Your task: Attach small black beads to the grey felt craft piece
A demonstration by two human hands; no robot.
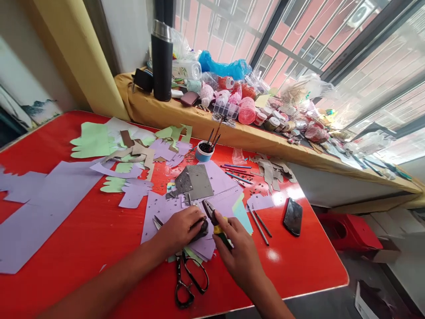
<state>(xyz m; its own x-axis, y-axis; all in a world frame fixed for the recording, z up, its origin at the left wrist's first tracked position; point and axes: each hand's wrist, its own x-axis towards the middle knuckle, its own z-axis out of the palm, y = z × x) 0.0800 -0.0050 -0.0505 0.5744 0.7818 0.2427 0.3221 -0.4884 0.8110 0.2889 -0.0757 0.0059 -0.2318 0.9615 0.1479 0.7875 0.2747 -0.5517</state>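
Note:
My right hand is closed around the handles of a pair of pliers, which have dark metal jaws and yellow and green grips. The jaws point up and to the left. Just beside them, my left hand is wrapped over a dark, rounded object whose kind I cannot make out. A thin metal piece sticks up beyond the left fingers. Under both hands lie lilac paper sheets. A grey sheet with a cut, crumbly edge rests on top. Black-handled scissors lie below my left hand, blades partly hidden.
A blue-and-white tub of black bits holds upright sticks. Green and lilac paper cutouts spread leftward on the red table. Pencils and a phone lie right. A black flask stands on the cluttered sill.

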